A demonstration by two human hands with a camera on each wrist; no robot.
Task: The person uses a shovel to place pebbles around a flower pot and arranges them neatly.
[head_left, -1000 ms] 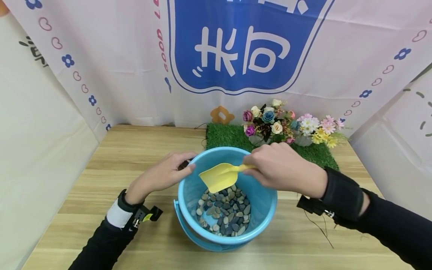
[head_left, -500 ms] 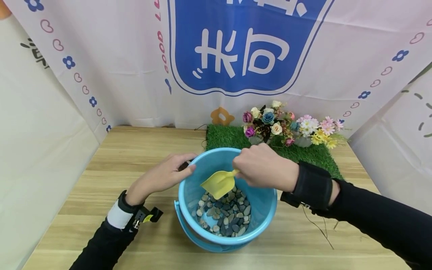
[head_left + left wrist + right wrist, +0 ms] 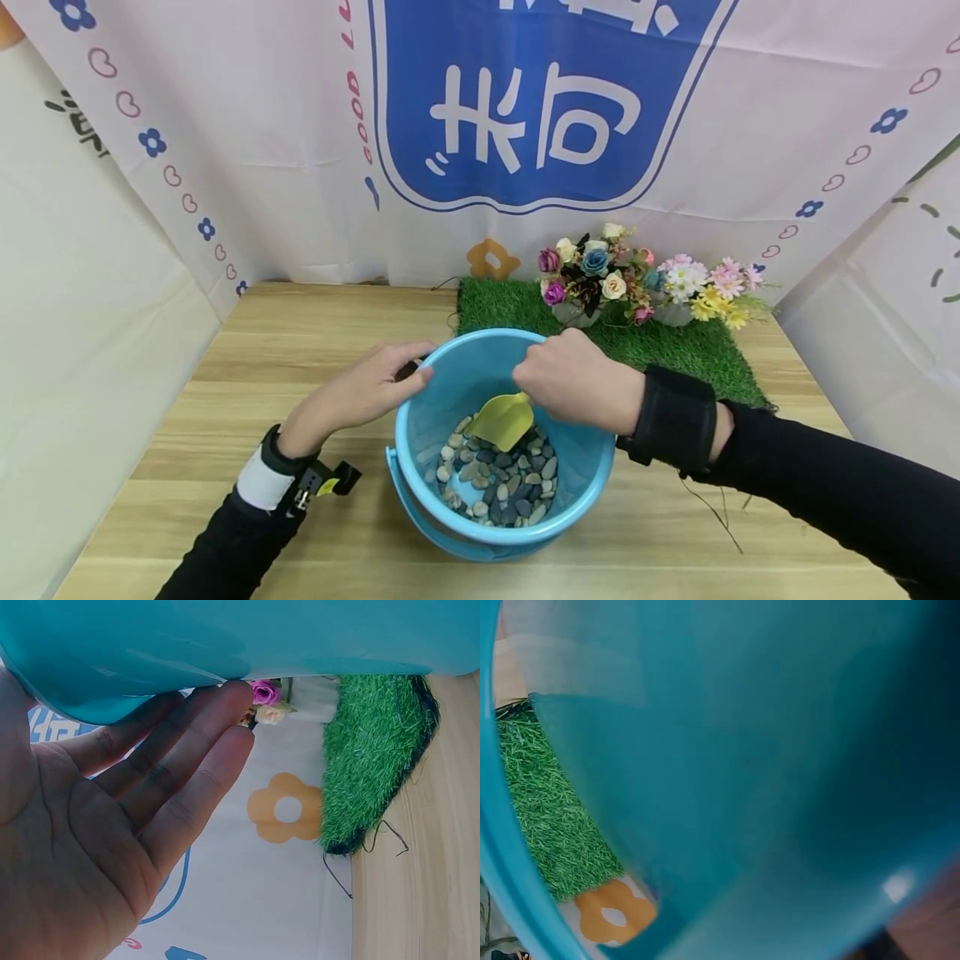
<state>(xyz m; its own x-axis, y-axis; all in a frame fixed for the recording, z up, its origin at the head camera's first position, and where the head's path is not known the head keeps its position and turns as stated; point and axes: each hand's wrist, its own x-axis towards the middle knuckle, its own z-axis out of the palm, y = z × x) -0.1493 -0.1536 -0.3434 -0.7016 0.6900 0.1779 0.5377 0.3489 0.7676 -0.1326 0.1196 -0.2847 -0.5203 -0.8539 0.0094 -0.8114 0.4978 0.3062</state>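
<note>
A light blue bucket [image 3: 581, 479] stands on the table with grey and tan pebbles [image 3: 517, 492] over its bottom. My right hand [image 3: 573, 379] grips the handle of a small yellow shovel [image 3: 502, 421] above the bucket's opening; its blade points down and left, low over the pebbles. Whether the blade touches them I cannot tell. My left hand [image 3: 371, 383] holds the bucket's left rim, thumb on the edge; in the left wrist view its fingers [image 3: 195, 795] lie along the outer wall. Blue wall fills most of the right wrist view, hiding the shovel.
Behind the bucket lies a green grass mat [image 3: 697, 354] bearing a mixed rose bouquet [image 3: 596, 271] and a pot of pink, white and yellow flowers [image 3: 708, 287]. The bucket's handle [image 3: 420, 512] hangs down at its left front. A printed cloth [image 3: 300, 208] backs the wooden table [image 3: 300, 317].
My right hand has moved left and slightly down, bringing the shovel's blade lower into the bucket, towards the pebbles. My left hand stays at the rim.
</note>
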